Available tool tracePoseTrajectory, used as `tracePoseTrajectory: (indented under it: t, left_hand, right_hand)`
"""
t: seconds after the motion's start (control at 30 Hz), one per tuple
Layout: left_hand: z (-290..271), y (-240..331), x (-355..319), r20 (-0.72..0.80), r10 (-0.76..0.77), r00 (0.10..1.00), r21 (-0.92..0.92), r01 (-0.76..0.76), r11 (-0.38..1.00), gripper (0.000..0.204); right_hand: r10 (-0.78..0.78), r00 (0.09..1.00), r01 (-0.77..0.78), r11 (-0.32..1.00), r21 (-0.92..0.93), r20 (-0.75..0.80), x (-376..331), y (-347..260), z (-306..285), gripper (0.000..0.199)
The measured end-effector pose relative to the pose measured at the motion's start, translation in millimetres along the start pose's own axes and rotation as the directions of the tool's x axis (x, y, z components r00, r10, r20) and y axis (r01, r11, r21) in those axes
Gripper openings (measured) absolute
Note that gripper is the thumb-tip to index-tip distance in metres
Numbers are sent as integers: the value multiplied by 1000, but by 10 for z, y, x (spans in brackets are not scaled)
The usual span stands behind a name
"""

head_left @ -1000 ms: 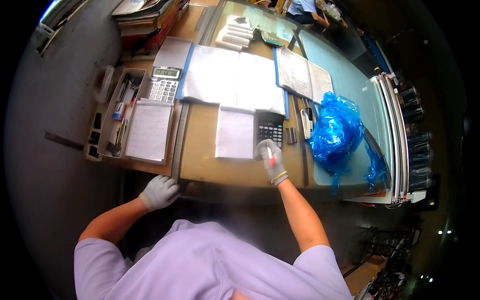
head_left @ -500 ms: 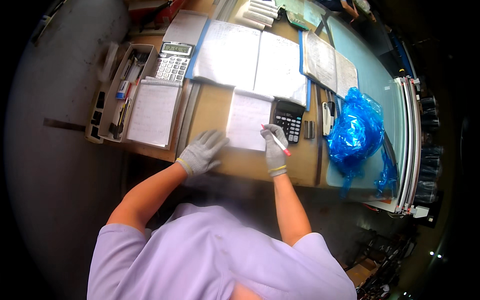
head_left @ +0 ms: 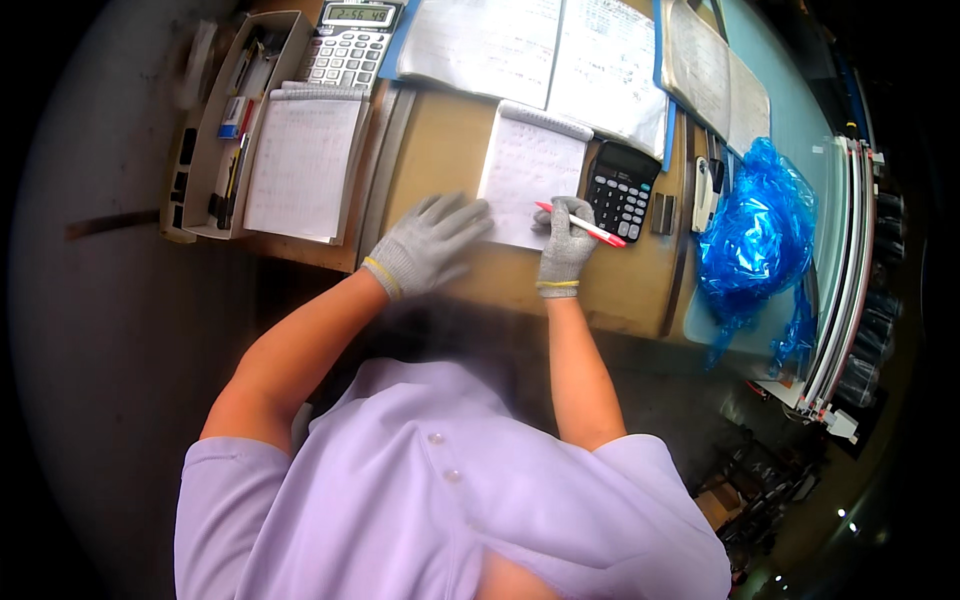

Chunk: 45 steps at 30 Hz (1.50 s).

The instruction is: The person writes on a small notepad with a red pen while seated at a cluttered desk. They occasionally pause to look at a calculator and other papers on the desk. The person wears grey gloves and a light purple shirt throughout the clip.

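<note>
Head cam: my right hand point(head_left: 566, 245) grips red pen point(head_left: 583, 226) at small notepad point(head_left: 530, 172) bottom edge; left hand point(head_left: 428, 243) flat, fingers spread, beside pad. Risk: pad slides w/o hold, smears writing.
</note>
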<state>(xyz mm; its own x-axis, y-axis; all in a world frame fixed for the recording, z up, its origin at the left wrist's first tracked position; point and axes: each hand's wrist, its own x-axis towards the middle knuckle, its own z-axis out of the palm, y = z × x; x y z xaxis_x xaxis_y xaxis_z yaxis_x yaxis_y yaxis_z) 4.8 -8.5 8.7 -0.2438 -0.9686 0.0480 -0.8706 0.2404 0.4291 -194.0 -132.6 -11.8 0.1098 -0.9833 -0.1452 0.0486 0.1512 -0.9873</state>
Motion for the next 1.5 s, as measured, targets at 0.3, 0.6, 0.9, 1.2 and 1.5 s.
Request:
tracePoseTrajectory:
  t: [0.3, 0.6, 0.9, 1.2, 1.5]
  left_hand:
    - [37, -18, 1, 18, -24, 1000, -12, 24, 1000, 72]
    - [51, -29, 6, 15, -32, 999, -25, 32, 999, 69]
    - [51, -39, 6, 1, -24, 1000, -30, 24, 999, 68]
    - [39, -26, 9, 6, -31, 999, -18, 31, 999, 67]
    - [30, -32, 9, 4, -26, 1000, -33, 26, 999, 66]
  right_hand:
    - [-250, 961, 269, 945, -184, 119, 65, -1, 136, 6]
    - [-202, 970, 224, 958, -180, 131, 143, 242, 93, 9]
    - [-365, 904, 427, 809, -405, 224, -64, 221, 199, 10]
    - [-370, 905, 425, 782, -456, 209, -68, 211, 207, 10]
    - [-350, 918, 397, 798, -453, 188, -77, 208, 179, 9]
